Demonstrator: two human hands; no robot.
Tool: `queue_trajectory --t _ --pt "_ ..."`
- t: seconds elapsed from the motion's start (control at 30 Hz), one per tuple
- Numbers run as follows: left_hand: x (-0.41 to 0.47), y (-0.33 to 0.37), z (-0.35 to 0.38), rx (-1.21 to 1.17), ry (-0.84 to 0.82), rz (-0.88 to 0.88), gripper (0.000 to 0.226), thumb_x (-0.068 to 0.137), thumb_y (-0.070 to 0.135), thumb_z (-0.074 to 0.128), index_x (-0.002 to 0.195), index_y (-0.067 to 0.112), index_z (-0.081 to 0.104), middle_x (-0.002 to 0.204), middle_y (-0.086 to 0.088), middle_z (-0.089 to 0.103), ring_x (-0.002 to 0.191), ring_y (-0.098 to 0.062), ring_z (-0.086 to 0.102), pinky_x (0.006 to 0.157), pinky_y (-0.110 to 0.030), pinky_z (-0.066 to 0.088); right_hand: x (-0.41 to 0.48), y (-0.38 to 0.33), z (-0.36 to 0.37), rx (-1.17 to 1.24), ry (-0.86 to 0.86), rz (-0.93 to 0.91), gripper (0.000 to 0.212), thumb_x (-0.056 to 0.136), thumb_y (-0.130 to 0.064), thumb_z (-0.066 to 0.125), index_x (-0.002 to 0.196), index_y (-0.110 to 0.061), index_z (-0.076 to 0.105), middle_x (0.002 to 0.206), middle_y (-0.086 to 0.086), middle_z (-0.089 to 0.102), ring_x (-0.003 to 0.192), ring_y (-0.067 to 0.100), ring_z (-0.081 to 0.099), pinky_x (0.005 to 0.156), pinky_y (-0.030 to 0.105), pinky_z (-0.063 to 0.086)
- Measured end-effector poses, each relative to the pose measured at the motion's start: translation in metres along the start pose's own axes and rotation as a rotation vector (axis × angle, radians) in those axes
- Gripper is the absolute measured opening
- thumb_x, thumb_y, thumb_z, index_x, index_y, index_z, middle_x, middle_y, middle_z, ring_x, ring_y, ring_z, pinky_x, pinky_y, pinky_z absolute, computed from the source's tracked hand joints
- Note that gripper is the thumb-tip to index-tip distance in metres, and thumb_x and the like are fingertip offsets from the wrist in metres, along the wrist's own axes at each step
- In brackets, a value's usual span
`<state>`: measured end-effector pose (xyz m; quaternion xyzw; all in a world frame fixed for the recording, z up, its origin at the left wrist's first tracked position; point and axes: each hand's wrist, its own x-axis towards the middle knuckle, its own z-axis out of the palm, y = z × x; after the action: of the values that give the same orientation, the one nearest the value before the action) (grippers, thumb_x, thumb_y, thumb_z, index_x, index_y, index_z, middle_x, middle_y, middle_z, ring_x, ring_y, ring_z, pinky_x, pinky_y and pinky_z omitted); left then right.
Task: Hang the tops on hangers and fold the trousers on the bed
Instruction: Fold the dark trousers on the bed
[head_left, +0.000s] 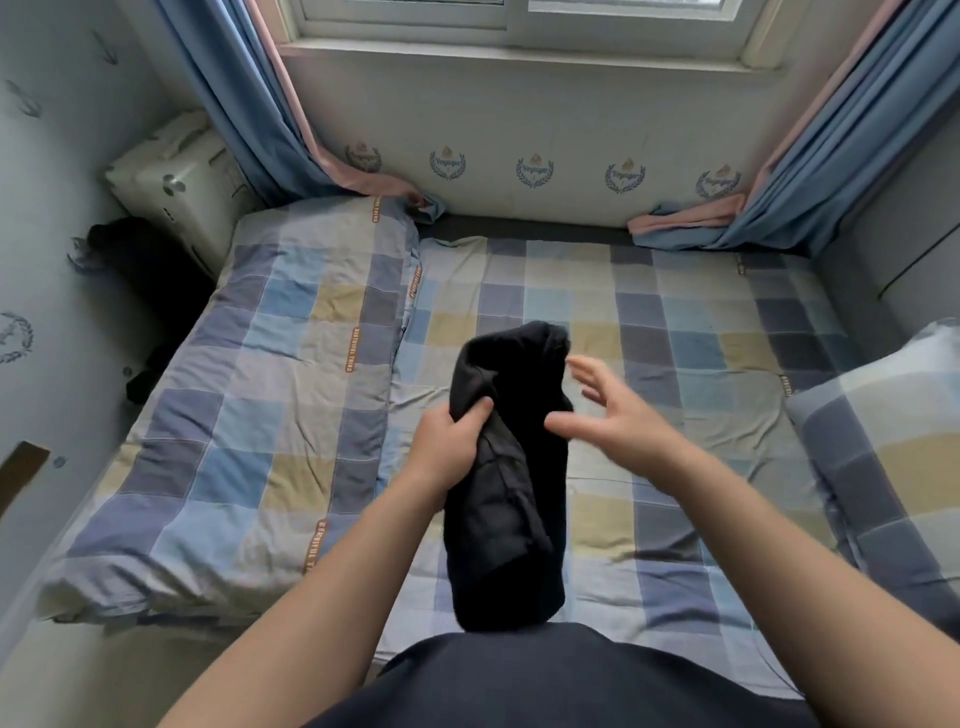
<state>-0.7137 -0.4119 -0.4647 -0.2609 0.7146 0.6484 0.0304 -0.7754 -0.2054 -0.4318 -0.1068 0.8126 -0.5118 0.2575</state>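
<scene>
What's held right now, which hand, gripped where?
The left hand grips the bunched black garment at its upper part, the rest hanging over the bed. The right hand is open beside it, holding nothing.

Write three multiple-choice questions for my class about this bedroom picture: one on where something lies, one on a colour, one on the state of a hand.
1. Where on the bed does the folded quilt lie?
A. Along the left side
B. Along the right side
C. Under the window, across the far end

2. What colour is the garment being held?
A. White
B. Black
C. Red

3. How is the right hand?
A. Gripping the garment
B. Pressed flat on the sheet
C. Open, fingers spread, holding nothing

Answers: 1 A, the quilt lies along the left side, next to the wall. 2 B, the garment is plainly black against the checked sheet. 3 C, only the left hand grips the garment, while the right hand is open beside it.
</scene>
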Motion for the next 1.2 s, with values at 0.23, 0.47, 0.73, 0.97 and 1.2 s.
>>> queue_trajectory --t 0.23,0.47,0.73,0.97,1.2 --pt "0.017 0.022 -0.012 -0.297 0.039 -0.28 0.058 0.093 0.033 0.071 0.135 -0.001 0.051 0.126 -0.018 0.064 0.105 -0.035 0.068 0.084 -0.045 0.059 -0.053 0.025 0.038 -0.068 -0.291 -0.082 0.087 0.072 -0.048 0.084 0.145 -0.054 0.036 0.138 -0.031 0.052 0.127 -0.009 0.05 0.104 0.017 0.044" --pt "0.005 0.032 -0.013 -0.344 -0.228 -0.348 0.057 0.091 0.046 0.069 0.124 -0.001 0.066 0.119 -0.022 0.07 0.111 -0.035 0.068 0.104 -0.046 0.051 -0.021 0.001 0.037 -0.135 0.072 -0.252 0.011 0.098 -0.022 0.058 0.089 -0.018 0.062 0.073 0.005 0.062 0.066 0.027 0.056 0.063 0.045 0.049" --pt "-0.015 0.013 -0.013 0.092 -0.425 0.058 0.053 0.084 0.012 0.076 0.133 0.021 0.056 0.114 0.002 0.072 0.106 -0.016 0.07 0.083 -0.025 0.056 0.011 -0.032 0.006 0.165 0.214 -0.155 0.019 0.098 -0.01 0.055 0.084 0.002 0.06 0.067 0.011 0.056 0.057 0.019 0.057 0.047 0.033 0.049" --pt "-0.007 -0.008 -0.003 0.544 0.065 0.255 0.025 0.083 0.007 0.057 0.102 0.021 0.052 0.085 -0.001 0.064 0.079 -0.022 0.062 0.064 -0.035 0.049 0.018 -0.017 -0.005 -0.022 0.328 -0.058 0.026 0.092 -0.009 0.051 0.073 0.008 0.049 0.068 0.008 0.042 0.063 0.02 0.04 0.061 0.036 0.031" --pt "0.026 0.016 -0.026 0.772 0.157 0.327 0.019 0.082 0.001 0.048 0.09 0.013 0.061 0.085 -0.01 0.064 0.083 -0.033 0.058 0.073 -0.04 0.052 0.014 0.018 -0.017 -0.17 0.108 0.042 0.011 0.101 -0.01 0.05 0.104 -0.019 0.047 0.065 0.002 0.048 0.048 0.012 0.04 0.048 0.028 0.034"
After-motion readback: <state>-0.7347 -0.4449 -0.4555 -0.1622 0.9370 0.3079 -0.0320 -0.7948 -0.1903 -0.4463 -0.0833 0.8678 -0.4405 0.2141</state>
